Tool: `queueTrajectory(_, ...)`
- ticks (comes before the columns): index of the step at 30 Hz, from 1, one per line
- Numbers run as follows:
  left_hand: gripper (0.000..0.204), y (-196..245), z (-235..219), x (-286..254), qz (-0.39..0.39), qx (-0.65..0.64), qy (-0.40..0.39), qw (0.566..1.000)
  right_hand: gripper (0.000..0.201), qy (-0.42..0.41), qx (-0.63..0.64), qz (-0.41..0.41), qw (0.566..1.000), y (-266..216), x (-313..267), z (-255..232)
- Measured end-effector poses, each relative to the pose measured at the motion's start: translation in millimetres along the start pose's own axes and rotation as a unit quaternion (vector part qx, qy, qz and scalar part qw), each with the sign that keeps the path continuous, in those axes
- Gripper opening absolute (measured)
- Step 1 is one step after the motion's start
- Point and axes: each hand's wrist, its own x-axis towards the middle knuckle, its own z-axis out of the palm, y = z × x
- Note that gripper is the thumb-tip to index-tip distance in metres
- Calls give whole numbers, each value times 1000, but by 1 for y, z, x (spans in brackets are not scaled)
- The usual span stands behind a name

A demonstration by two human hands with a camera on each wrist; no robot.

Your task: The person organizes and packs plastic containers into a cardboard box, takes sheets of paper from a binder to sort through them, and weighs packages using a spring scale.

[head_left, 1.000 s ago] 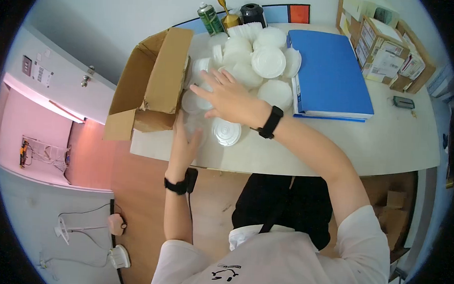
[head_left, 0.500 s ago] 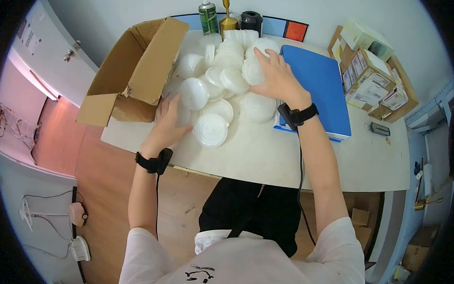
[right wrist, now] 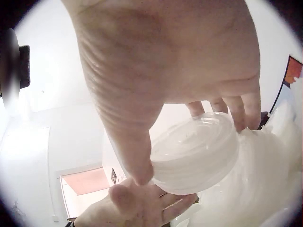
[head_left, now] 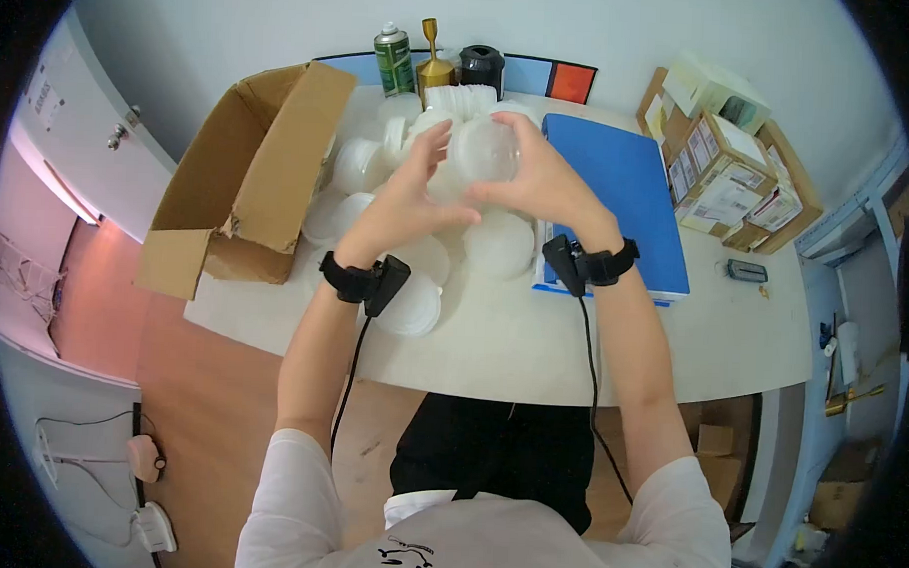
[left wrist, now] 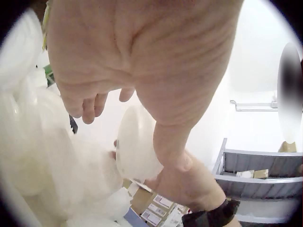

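Between thumb and fingers, my right hand [head_left: 558, 182] grips a round translucent plastic container [head_left: 484, 151] over the pile. Rings on its round face and a short side wall show in the right wrist view, where the container [right wrist: 196, 153] tilts. My left hand [head_left: 402, 210] is just left of it, fingers loosely bent and thumb out, with nothing in its grasp. Under and around both hands lies a heap of white round plastic containers and lids [head_left: 501, 244]; the left hand and wrist hide part of it. A white lid [head_left: 411, 308] lies at the heap's front.
An open cardboard box [head_left: 289, 163] stands tilted left of the heap, and a thick blue binder [head_left: 618, 200] lies to its right. Behind are a green spray can [head_left: 393, 62], a gold-coloured object [head_left: 434, 73] and a black container [head_left: 481, 70]. Cardboard boxes [head_left: 728, 178] stand back right.
My left hand has moved from the front left of the heap up and right, close to the right hand. The right hand has lifted a round container from the heap.
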Motion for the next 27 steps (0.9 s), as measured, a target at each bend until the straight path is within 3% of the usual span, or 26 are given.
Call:
queueTrajectory(3, 113, -5, 13, 6, 48, -48, -45, 997, 100, -6, 51, -11, 999, -8, -1, 3)
queueTrajectory(7, 112, -9, 12, 1, 13, -30, 52, 998, 98, -31, 77, -41, 996, -13, -3, 4)
queueTrajectory(9, 111, -11, 2, -1, 1, -10, 83, 996, 98, 51, -57, -137, 988, -9, 1, 5)
queueTrajectory(11, 101, -14, -5, -3, 15, -154, 52, 987, 99, 20, -37, -115, 992, -10, -2, 2)
queueTrajectory(15, 90, -12, -12, -6, 22, -183, 37, 982, 103, -73, 26, -70, 995, -16, -7, 2)
queueTrajectory(19, 71, -10, -16, -9, -2, -141, 0, 990, 104, -133, 6, -24, 991, -20, -13, -9)
queueTrajectory(21, 64, -14, -15, -9, 0, -146, -2, 989, 105, -191, -75, -26, 978, -24, -16, -16)
queueTrajectory(23, 58, -25, -11, -6, 53, -72, 59, 994, 103, -188, -108, -16, 976, -25, -21, -11)
queueTrajectory(25, 55, -23, -11, -6, 36, -50, 75, 995, 97, -199, -175, 25, 964, -37, -24, -8)
queueTrajectory(27, 51, -21, -15, -6, 22, -25, 90, 995, 97, -199, -190, 14, 961, -36, -29, -9)
